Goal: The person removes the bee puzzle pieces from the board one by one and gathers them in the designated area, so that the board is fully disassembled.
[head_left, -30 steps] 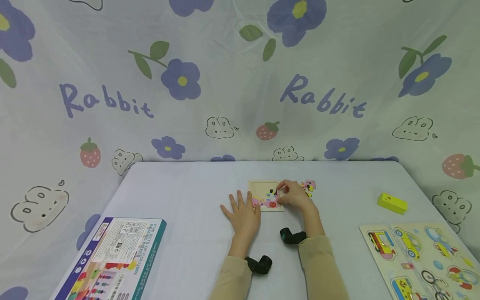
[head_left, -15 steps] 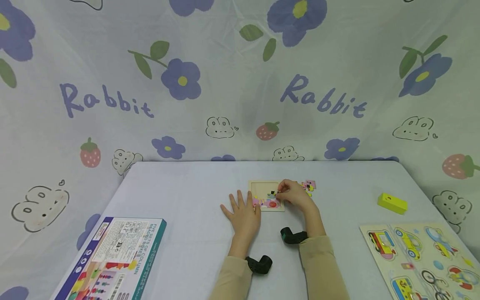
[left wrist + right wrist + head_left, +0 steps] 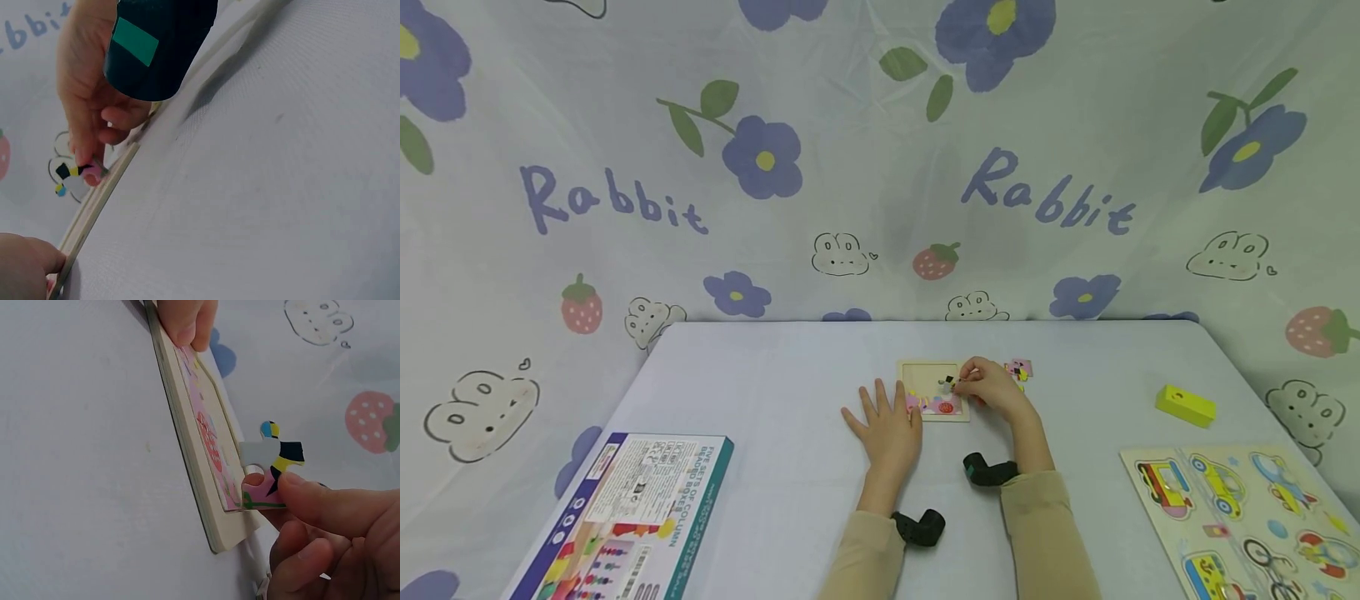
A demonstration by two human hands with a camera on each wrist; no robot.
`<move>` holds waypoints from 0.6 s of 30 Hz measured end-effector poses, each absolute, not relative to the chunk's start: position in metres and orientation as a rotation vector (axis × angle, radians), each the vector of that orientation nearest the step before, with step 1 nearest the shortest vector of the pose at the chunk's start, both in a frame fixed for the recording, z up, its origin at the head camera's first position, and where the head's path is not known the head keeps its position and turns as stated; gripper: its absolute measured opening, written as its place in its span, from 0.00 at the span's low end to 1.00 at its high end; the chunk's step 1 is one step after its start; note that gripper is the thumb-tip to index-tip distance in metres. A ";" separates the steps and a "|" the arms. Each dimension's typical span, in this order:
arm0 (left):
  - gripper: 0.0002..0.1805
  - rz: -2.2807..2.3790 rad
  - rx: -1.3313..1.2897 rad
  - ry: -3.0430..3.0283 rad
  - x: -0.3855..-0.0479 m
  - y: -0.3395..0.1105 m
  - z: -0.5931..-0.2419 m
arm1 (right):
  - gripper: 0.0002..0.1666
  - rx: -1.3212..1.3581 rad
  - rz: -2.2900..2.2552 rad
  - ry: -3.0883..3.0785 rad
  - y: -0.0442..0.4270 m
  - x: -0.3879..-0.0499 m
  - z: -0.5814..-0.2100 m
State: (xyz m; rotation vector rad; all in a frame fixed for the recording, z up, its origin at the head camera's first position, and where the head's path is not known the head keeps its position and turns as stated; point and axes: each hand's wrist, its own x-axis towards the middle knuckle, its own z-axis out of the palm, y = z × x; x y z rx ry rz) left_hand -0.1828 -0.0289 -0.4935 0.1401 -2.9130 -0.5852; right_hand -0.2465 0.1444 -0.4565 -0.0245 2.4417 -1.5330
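A small wooden jigsaw board (image 3: 927, 374) lies near the middle of the table, with joined pink pieces (image 3: 936, 406) along its near side. My left hand (image 3: 890, 439) rests at its left edge with the fingers spread. Between the thumb and fingers of my right hand (image 3: 998, 397) I pinch a jigsaw piece (image 3: 272, 464), patterned in pink, grey, black and yellow. It is held tilted above the board's right side, beside a red strawberry print (image 3: 209, 442). Beyond the right hand lie loose jigsaw pieces (image 3: 1019, 369), partly hidden by it.
A printed toy box (image 3: 647, 500) lies at the front left. To the right are a yellow block (image 3: 1185, 406) and a larger board with vehicle pictures (image 3: 1247, 525). A patterned curtain (image 3: 880, 167) hangs behind the table. Each wrist wears a black camera (image 3: 988, 471).
The jigsaw piece has turned and tilted a little in my right fingers, over the board's right side. My right hand has shifted only slightly; my left hand stays in place.
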 end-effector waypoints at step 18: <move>0.28 -0.583 0.149 -2.914 -0.183 -0.028 -0.492 | 0.16 0.079 -1.639 2.455 0.175 -0.247 -0.455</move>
